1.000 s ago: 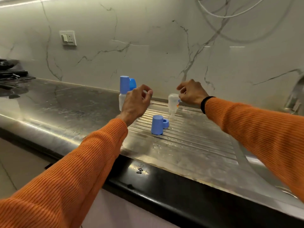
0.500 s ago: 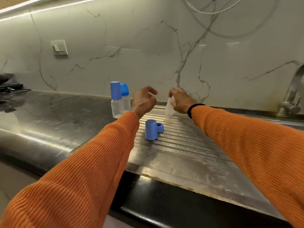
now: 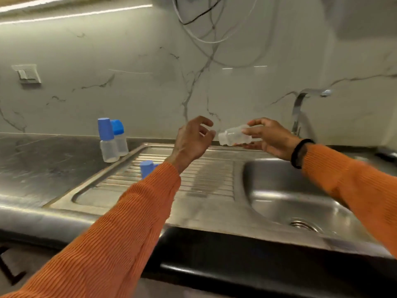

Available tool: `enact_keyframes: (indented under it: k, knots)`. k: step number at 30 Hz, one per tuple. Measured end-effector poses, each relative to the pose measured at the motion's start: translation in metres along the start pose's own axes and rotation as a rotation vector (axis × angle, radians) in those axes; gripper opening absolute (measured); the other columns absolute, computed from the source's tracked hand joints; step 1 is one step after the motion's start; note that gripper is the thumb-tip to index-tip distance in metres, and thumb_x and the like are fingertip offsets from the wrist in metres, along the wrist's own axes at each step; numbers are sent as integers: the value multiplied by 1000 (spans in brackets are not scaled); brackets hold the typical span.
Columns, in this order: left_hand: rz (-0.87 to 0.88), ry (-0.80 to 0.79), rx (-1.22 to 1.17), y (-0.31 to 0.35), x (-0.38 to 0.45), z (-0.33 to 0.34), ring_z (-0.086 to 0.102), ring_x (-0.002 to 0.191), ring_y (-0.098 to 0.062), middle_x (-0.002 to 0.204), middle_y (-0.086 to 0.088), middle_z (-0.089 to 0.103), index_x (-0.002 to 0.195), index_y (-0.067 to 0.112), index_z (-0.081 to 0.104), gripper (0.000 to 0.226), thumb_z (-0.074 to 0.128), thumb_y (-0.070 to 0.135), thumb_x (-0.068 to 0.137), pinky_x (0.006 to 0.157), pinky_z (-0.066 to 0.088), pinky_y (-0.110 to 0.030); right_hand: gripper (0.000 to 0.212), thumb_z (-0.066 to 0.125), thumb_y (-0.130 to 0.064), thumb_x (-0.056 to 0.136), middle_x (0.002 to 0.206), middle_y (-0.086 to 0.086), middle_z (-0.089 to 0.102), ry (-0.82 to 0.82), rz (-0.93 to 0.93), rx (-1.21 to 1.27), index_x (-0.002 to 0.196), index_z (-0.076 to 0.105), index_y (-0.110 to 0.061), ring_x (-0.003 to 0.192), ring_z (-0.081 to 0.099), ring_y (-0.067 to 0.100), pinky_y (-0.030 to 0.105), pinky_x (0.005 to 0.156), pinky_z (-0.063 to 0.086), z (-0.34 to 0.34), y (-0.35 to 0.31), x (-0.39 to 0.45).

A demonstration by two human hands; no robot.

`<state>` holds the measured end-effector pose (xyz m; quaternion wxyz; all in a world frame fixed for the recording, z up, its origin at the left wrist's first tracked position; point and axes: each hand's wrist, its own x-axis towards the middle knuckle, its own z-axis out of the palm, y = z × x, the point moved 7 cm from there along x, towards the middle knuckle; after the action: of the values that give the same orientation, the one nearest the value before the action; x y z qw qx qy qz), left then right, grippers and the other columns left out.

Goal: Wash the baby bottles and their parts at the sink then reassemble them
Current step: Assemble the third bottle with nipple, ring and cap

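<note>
Clear bottle (image 3: 235,136) at middle right of frame, up in air above sink (image 3: 279,203) edge. Lies sideways, open neck toward left. Right hand (image 3: 271,137) fingers clamped round its far end. Left hand (image 3: 192,139) just beside neck, fingers apart, holding nothing. Left hand nearer neck.

Dim greenish light from a ceiling strip (image 3: 75,15); steel glare, motion blur, edges bowed.
</note>
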<state>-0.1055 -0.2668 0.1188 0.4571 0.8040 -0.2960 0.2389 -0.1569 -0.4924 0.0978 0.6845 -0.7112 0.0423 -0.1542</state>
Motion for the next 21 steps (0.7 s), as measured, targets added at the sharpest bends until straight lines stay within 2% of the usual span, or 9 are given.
enact_keyframes:
  k: [5,9,11,12,15,16,17,19,21]
  knots:
    - [36,-122,-169,67,-17,79,71,81,-8,88,10,73,107,26,74,21,73,35,88,85,60,-37,48,73,-12,92,136,20,64,12,5,71,138,58,-7,123,66,33,45,92,61,-107,-30,-74]
    - [79,-210,-207,97,-30,126,70,82,-5,91,11,74,111,27,74,19,72,29,92,83,58,-26,48,73,-18,88,130,18,69,-19,53,109,133,65,-5,119,69,31,43,95,60,-160,-30,-100]
    - [95,-268,-177,96,-37,144,68,85,0,95,11,73,115,25,73,21,70,24,94,81,55,-18,45,74,-22,87,124,18,72,-21,192,135,128,67,-5,114,71,31,41,92,61,-177,-3,-104]
    - [98,-288,-153,90,-39,151,67,88,1,99,10,73,116,24,73,21,69,22,95,82,54,-16,41,76,-26,87,119,16,75,23,251,-12,124,71,-8,109,73,29,41,90,61,-187,17,-101]
    - [82,-344,-59,71,-47,167,66,86,0,102,8,73,115,25,72,21,69,21,94,82,56,-19,35,86,-45,76,84,6,77,144,280,-1143,96,81,-16,81,73,26,42,80,64,-219,63,-88]
    - [95,-381,-19,68,-48,171,66,85,0,100,8,72,115,25,72,22,71,22,93,83,56,-19,38,86,-46,75,82,8,75,192,218,-1274,94,80,-13,78,72,27,43,79,63,-225,64,-80]
    - [121,-423,12,67,-51,176,66,85,-1,99,9,72,117,24,72,24,73,23,93,84,55,-19,39,87,-44,76,85,11,75,248,182,-1150,95,79,-10,79,73,29,44,79,63,-231,60,-77]
    - [167,-462,35,71,-52,176,67,88,-3,99,10,71,118,24,71,27,74,27,92,86,55,-21,34,86,-33,81,94,12,75,309,105,-638,99,77,-7,82,74,28,41,74,64,-238,40,-71]
    - [193,-432,38,76,-50,173,66,89,-5,98,11,71,117,25,71,26,73,30,92,87,53,-23,30,82,-26,81,96,13,74,220,67,-169,103,74,-7,80,73,25,33,67,64,-230,19,-72]
